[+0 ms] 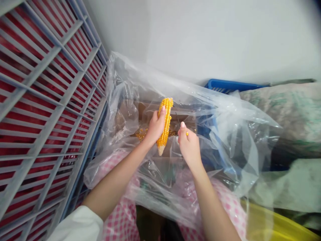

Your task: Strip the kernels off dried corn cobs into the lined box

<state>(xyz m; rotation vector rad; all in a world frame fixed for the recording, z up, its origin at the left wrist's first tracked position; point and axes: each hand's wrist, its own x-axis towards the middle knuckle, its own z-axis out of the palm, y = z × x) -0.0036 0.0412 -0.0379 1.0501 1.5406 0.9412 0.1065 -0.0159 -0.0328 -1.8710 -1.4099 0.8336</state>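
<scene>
My left hand (155,126) is closed around an ear of corn (165,129) with yellow kernels, its pale pointed end tilted down toward me. To the right of the cob, my right hand (188,142) is curled shut on a thin dark pointed tool (177,117), mostly hidden by the fingers. A small yellow bit, perhaps a kernel, shows at that hand. Below both hands, loose corn kernels (140,134) lie inside a clear plastic bag (152,170) that lines a cardboard box (144,110).
On the left rises a tall grey slatted plastic crate (60,107) with red material behind its slats. A blue basket (235,85) and a white-green woven sack (288,113) stand at the right. Something yellow (281,222) is at lower right. A pale wall (200,36) closes off the back.
</scene>
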